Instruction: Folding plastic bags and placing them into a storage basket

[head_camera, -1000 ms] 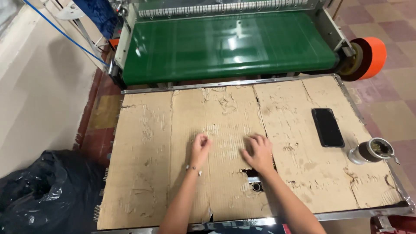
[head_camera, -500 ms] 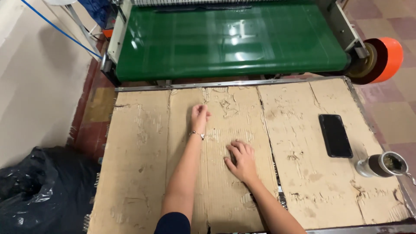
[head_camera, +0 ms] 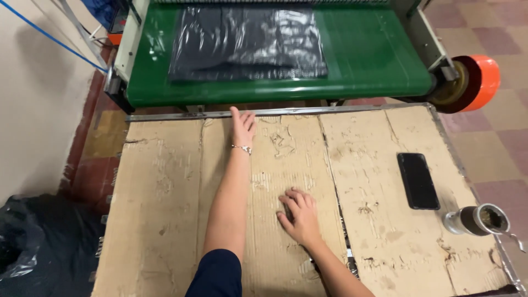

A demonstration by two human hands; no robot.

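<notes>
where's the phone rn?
Head view: the black phone lies flat on the right side of the cardboard-covered table, right of the right hand and just up-left of the small metal cup near the right edge.

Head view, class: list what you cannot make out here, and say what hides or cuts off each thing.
- Machine behind the green belt: cut off by the top edge.
- Black bag on the floor: cut off by the left and bottom edges.
- Table under the cardboard: covered, only the metal rim shows.
- Right hand: palm down, anything beneath it is hidden.
- Small metal cup: contents too small to tell.
</notes>
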